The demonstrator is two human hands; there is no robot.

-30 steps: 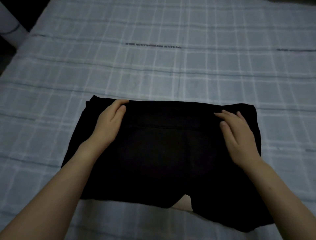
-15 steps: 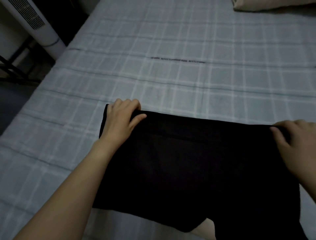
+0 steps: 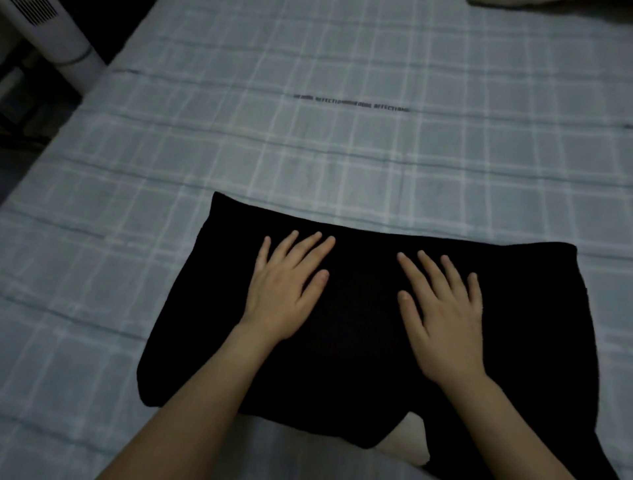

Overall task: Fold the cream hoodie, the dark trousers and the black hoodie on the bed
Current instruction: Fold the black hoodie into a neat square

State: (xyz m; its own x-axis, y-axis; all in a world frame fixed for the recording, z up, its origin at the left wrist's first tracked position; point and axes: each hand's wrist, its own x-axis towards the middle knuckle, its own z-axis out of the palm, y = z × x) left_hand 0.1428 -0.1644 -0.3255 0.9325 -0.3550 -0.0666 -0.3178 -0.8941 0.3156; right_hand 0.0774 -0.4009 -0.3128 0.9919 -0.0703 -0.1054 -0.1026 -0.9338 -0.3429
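A folded black garment (image 3: 534, 308) lies on the checked bed sheet (image 3: 308, 154), close to me; I cannot tell whether it is the hoodie or the trousers. My left hand (image 3: 287, 291) lies flat on its left half with fingers spread. My right hand (image 3: 442, 308) lies flat on the middle right, fingers straight. A small patch of cream fabric (image 3: 407, 442) peeks out under the garment's near edge. Neither hand grips anything.
A white tower appliance (image 3: 51, 31) stands off the bed's far left corner, beside dark floor. A printed text line (image 3: 352, 104) runs across the sheet. A pale pillow edge (image 3: 548, 2) shows at the top right.
Both hands released the garment's far edge, which they were pinching at its corners, and now lie flat on top of the fabric nearer its middle.
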